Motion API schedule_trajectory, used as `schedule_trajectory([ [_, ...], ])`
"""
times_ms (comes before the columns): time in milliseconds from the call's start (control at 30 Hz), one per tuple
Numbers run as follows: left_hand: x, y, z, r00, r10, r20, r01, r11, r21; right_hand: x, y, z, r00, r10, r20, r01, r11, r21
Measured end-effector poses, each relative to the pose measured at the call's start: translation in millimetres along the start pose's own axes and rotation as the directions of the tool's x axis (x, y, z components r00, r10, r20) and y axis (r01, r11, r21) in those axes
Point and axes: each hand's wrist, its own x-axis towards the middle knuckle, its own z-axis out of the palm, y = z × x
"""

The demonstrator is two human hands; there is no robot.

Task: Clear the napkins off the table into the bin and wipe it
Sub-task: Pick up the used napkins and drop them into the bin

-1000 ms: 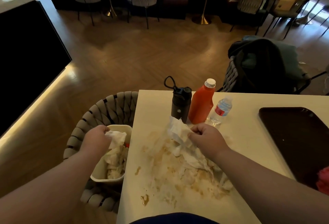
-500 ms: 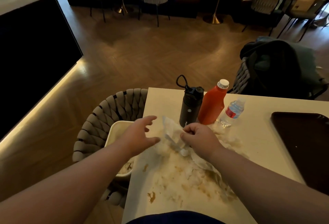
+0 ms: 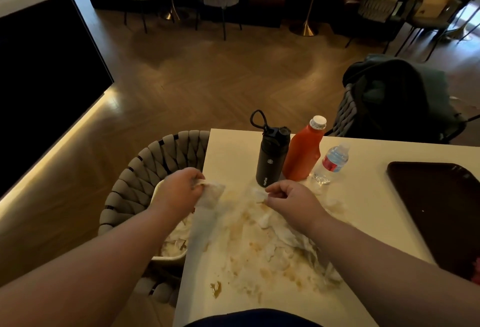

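A crumpled white paper napkin [image 3: 211,193] is gripped in the left hand [image 3: 181,189] at the cream worktop's [image 3: 228,150] left edge, evidently to be dropped into the cream plastic bin [image 3: 170,259] just beside it. The stained napkin pile [image 3: 272,236] is pinched by the right hand [image 3: 288,197]. Half a second earlier, the left hand was open and reaching.

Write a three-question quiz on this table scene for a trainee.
1. True or false: the left hand holds a napkin.
2. What stands between the flask and the water bottle? A) cup B) red bottle C) plate
3. Fill in: the sauce blob lies on the ___.
Key: 1 true; 2 B; 3 table.
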Motion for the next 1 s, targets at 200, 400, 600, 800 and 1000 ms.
schedule_trajectory([
  [200, 18, -52, -6, 0.972, -0.216, -0.097, 0.229, 0.96, 0.159, -4, 23, -27, 0.993, 0.082, -0.081, -0.086, 0.995, -0.046],
  [400, 19, -65, 4, 0.952, -0.297, -0.067, 0.305, 0.936, 0.179, -10, 37, -34, 0.989, 0.11, -0.099, -0.119, 0.988, -0.094],
  [600, 17, -71, 13, 0.94, -0.327, 0.102, 0.304, 0.933, 0.192, -12, 41, -36, 0.988, 0.103, -0.116, -0.113, 0.99, -0.082],
  [800, 10, -55, 16, 0.951, -0.304, 0.056, 0.279, 0.922, 0.268, -14, 47, -39, 0.986, 0.105, -0.129, -0.117, 0.989, -0.089],
  [1000, 3, -4, 34, 0.969, -0.157, 0.19, 0.131, 0.981, 0.143, -16, 58, -49, 0.976, 0.111, -0.186, -0.125, 0.99, -0.068],
])
